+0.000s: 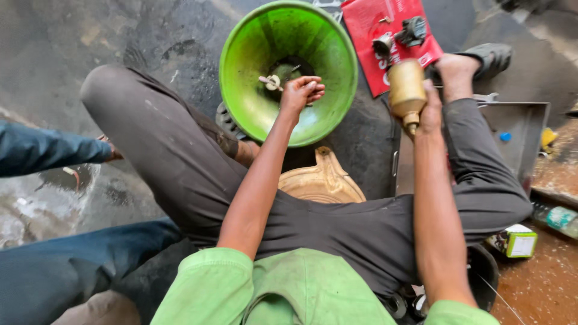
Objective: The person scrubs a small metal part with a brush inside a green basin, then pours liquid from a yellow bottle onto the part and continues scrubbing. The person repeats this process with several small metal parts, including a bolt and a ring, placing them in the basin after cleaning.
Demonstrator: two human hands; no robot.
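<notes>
My left hand (303,91) reaches into a bright green plastic basin (241,60) on the ground, fingers curled, close to small metal parts (274,78) lying in dark liquid at its bottom. Whether it grips something small I cannot tell. My right hand (430,108) holds a brass-coloured cylindrical part (406,89) with a narrow nozzle pointing down, raised above my right knee. I sit cross-legged in dark trousers and a green shirt.
A red plastic sheet (370,30) with dark metal parts lies beyond the basin. A tan casting (322,180) rests between my legs. A grey metal tray (524,132) stands at right, a small box (518,241) and bottle (557,218) nearby. Another person's blue sleeve (48,147) and jeans (54,271) are at left.
</notes>
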